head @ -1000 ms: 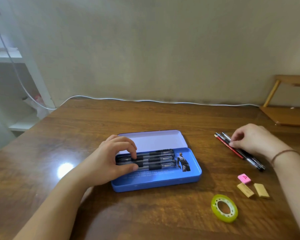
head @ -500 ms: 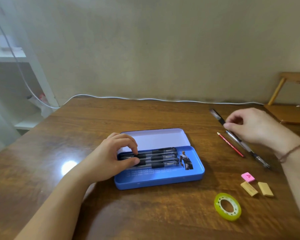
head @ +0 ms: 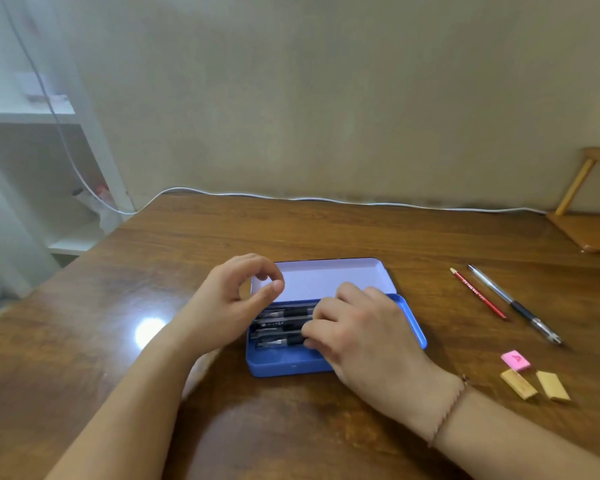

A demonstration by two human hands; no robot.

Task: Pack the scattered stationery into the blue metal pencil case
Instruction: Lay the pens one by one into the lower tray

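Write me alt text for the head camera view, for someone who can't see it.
Seen from above, a person's right hand lays a pen among black pens in an open blue pencil case on a wooden table, while the left hand hovers beside it, fingers loosely curled. To the right lie a red pencil, a pen and three erasers.

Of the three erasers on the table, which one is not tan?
The pink eraser, printed with a red mark; it lies just beyond the two tan erasers, which sit side by side.
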